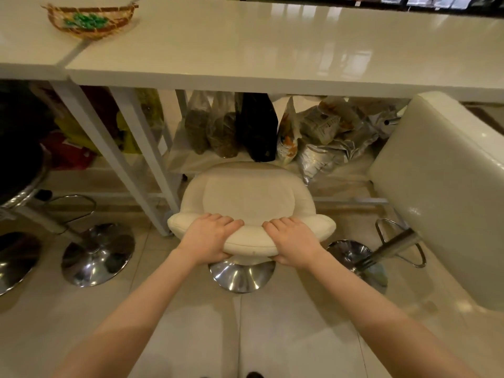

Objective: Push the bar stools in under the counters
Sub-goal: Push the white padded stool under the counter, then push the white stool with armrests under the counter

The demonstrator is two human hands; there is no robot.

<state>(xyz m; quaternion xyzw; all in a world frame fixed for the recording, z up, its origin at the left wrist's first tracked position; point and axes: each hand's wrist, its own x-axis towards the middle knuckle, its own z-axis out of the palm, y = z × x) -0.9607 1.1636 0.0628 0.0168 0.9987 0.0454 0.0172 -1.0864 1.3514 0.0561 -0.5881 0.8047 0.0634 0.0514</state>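
A cream padded bar stool (249,199) with a low curved backrest stands in front of the white counter (272,50), its seat just short of the counter's front edge. Its chrome round base (241,275) rests on the tiled floor. My left hand (211,237) grips the left part of the backrest, fingers over the top and thumb beneath. My right hand (294,241) grips the right part in the same way. A second cream stool (441,192) leans at the right, with its chrome post (390,248) slanted. A dark-seated stool (19,156) stands at the left.
White counter legs (147,159) slant down just left of the middle stool. Several bags (245,126) sit on a low shelf under the counter. A woven basket (90,20) with green items rests on the countertop. A chrome base (98,253) lies left on the floor.
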